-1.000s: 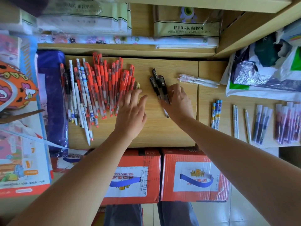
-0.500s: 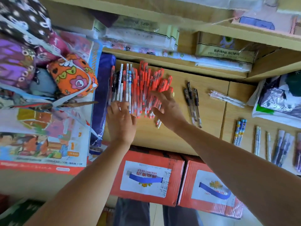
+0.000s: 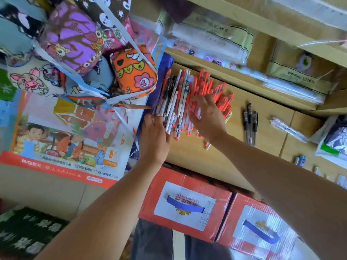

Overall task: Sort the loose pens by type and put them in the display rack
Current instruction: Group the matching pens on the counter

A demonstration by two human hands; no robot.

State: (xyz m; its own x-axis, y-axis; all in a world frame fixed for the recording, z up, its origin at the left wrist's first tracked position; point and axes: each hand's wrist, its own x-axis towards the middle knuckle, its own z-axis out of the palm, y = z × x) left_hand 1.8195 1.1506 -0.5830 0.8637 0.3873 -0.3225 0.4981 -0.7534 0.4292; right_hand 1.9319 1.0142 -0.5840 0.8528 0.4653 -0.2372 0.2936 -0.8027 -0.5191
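On the wooden counter [image 3: 199, 166], below a shelf of packaged stationery, the loose pens lie as one fanned pile. From left to right it holds dark-barrelled pens [image 3: 166, 92], white-barrelled pens [image 3: 180, 94] and a larger mass of red-capped pens [image 3: 213, 89], all with their tips toward the viewer.

The left hand [image 3: 154, 136] reaches to the pile's left edge. Its fingers are extended, not curled, and their tips touch the near ends of the dark-barrelled pens; blur hides finer detail. The right hand [image 3: 208, 117] lies palm down on the red-capped pens, fingers spread and flat, gripping nothing.

Three black gel pens [image 3: 250, 121] lie side by side to the right of the pile, apart from it. Farther right lies a clear-wrapped bundle of pens [image 3: 287, 128], and near the right edge are two blue-capped pens [image 3: 300, 160].

An orange fabric pouch [image 3: 135, 70] with the letters "ove" showing sits among other printed pouches left of the counter. Two red cartons [image 3: 185, 201] stand side by side under the counter's near edge.
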